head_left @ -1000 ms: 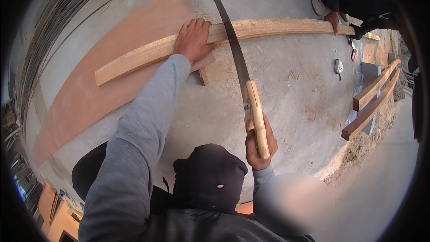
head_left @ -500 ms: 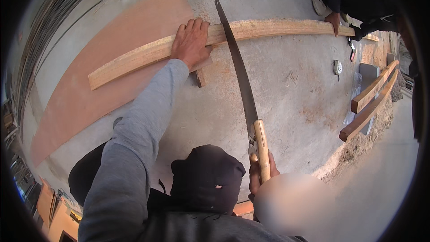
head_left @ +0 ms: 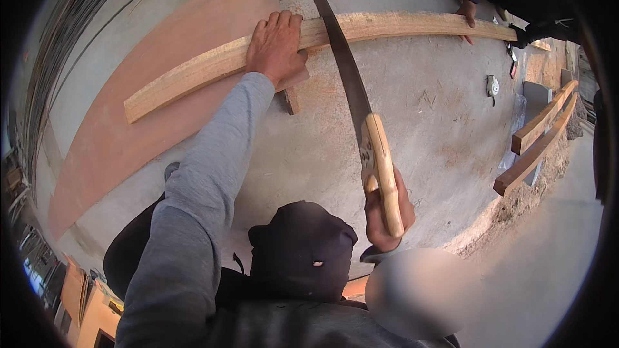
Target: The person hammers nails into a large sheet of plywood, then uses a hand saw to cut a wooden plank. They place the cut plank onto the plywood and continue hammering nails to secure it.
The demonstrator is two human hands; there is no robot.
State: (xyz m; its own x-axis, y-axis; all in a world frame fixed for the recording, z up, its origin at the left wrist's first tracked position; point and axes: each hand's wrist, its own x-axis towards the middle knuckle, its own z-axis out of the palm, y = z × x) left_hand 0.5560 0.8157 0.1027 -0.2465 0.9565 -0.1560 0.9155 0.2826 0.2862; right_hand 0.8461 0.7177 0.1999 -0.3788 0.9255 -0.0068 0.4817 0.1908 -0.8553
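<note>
A long pale wooden beam [head_left: 400, 24] lies across the floor, resting partly over a reddish-brown board. My left hand [head_left: 276, 48] presses down on it with fingers wrapped over its far edge, to the left of the saw. In my right hand [head_left: 405, 205] is a hand saw [head_left: 348, 80], gripped by its light wooden handle. The toothed blade crosses the beam just right of my left hand, its tip reaching beyond the far side. A short wood block [head_left: 290, 100] shows beneath the beam.
A co-worker's hand [head_left: 467, 13] holds the beam at the upper right. A tape measure [head_left: 492, 87] lies on the concrete nearby. Two brown timbers [head_left: 545, 119] rest at the right, and thin rods [head_left: 64, 26] at the left. The reddish-brown board [head_left: 129, 135] spreads under the beam.
My right hand has pushed the saw forward, away from me, so more of the blade is past the beam. My left hand stays on the beam. The co-worker's hand has shifted slightly left.
</note>
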